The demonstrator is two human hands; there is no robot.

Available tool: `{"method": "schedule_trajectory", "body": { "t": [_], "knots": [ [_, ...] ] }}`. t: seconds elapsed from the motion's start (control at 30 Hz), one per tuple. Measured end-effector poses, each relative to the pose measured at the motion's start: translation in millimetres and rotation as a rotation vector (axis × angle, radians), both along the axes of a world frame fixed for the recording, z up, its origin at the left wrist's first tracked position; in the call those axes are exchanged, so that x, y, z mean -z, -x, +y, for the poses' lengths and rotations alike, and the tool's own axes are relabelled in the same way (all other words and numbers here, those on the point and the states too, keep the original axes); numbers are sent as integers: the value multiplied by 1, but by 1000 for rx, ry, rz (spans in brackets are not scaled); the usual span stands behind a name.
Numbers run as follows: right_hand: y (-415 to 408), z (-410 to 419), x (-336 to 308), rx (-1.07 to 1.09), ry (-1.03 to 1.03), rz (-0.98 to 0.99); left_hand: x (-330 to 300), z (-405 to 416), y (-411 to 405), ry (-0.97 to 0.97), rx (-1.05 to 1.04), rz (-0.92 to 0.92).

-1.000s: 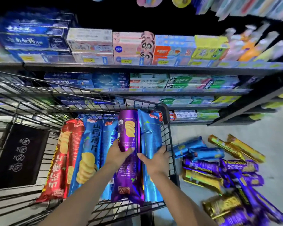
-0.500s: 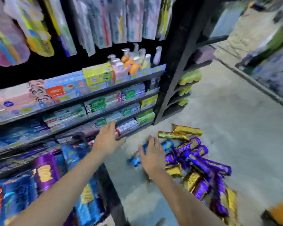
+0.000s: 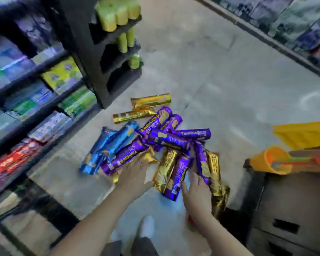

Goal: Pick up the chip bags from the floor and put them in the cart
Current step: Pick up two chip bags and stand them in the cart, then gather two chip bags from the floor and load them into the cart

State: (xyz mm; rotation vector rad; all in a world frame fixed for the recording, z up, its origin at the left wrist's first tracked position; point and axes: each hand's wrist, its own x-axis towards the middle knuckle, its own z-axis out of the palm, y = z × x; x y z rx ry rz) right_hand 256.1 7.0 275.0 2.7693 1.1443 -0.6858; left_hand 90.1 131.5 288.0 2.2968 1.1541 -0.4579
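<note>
A heap of long chip bags lies on the grey floor: purple bags [image 3: 174, 139], gold bags [image 3: 150, 102] and blue bags [image 3: 109, 146]. My left hand [image 3: 132, 172] reaches down with straight fingers onto a purple bag [image 3: 122, 157] at the heap's near left side. My right hand [image 3: 197, 189] hovers with spread fingers over a purple bag [image 3: 177, 174] and a gold bag [image 3: 215, 169] at the near right. Neither hand holds anything. Only a dark corner of the cart [image 3: 44, 206] shows at the lower left, blurred.
Dark shelves [image 3: 92, 58] with boxed goods line the left side. Cardboard boxes [image 3: 292, 206] with an orange and yellow item [image 3: 277, 159] on top stand at the right. My white shoe [image 3: 146, 226] is on the floor below the heap. Another shelf [image 3: 284, 21] crosses the far right.
My view has swung from the cart to the floor heap. Both hands left the bags in the cart and dropped down onto the pile on the floor.
</note>
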Motion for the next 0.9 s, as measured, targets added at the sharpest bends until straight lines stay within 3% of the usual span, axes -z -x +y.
{"method": "schedule_trajectory", "body": {
  "t": [0.1,0.3,0.57,0.73,0.9],
  "knots": [
    [-26,-24,76,84,66,26,73,-13,-43,33,85,-24],
    [-59,-41,238,232,114,117,254,-19,-98,90,256,136],
    [-92,-20,462,347,119,208,480,-25,-166,165,158,129],
    [-91,-4,530,660,7,212,544,-32,-190,174,-94,135],
    [-89,-6,526,755,-73,204,540,-41,-188,185,-224,-6]
  ]
}}
